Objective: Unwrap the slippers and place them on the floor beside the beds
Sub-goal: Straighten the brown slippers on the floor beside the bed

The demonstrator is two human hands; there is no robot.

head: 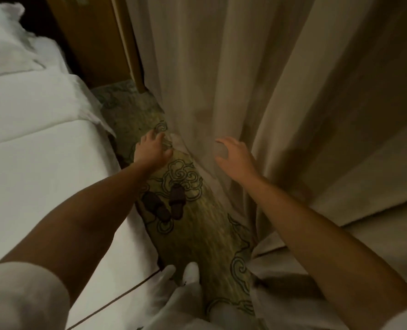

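Note:
Two dark brown slippers, one by the bed's edge and the other just right of it, lie unwrapped on the patterned carpet beside the white bed. My left hand is stretched out above the carpet beyond them, fingers apart, holding nothing. My right hand hovers at the curtain's folds, fingers curled apart and empty. No wrapper is in sight.
A beige curtain hangs along the right side of the narrow carpet strip. A wooden panel stands at the far end. A white pillow lies at the bed's head. My white-shod feet stand on the carpet.

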